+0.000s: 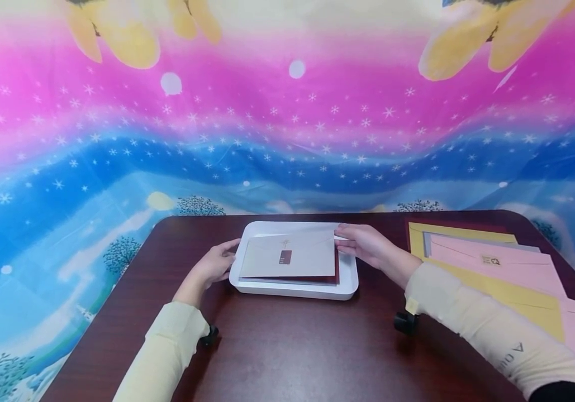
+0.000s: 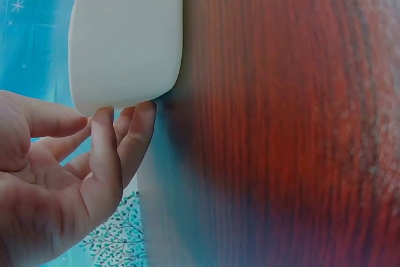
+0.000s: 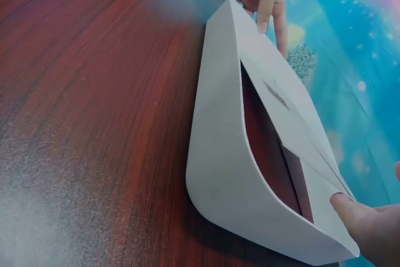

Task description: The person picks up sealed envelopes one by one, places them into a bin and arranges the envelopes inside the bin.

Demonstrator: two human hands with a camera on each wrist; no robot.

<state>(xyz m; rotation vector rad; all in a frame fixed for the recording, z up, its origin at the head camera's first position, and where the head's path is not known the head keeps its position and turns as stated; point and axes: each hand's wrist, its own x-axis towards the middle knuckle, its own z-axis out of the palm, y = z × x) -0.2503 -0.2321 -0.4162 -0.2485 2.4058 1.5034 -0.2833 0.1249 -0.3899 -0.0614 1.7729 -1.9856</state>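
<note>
Where the picture is nearest, cream sleeves (image 1: 158,346) are seen over both forearms, with dark lettering printed on the right one. Between them a dark reddish-brown wood-grain table (image 1: 277,357) is spread, its surface glossy and its far corners rounded. Toward the table's middle a white rectangular tray (image 1: 294,291) is set, and inside it an off-white envelope (image 1: 312,257) is stacked over a dark red envelope (image 3: 272,154); the upper one is marked with a gold motif and a small maroon label. By the right edge of the table, an overlapping pile is made up of a pink envelope (image 1: 523,272) with a small sticker on its flap, a yellow envelope (image 1: 518,301) and others. Beyond the table everything is closed off by a fabric backdrop (image 1: 287,145), on which snowflakes and leafy trees are printed over bands of blue and pink.

The tray's left end is held by the left hand (image 1: 214,265), the thumb placed at the rim and the bent fingertips against the outer wall. Slightly farther off, the off-white envelope's far right corner is pinched by the right hand (image 1: 370,244), thumb and fingers nearly closed on the thin paper.
</note>
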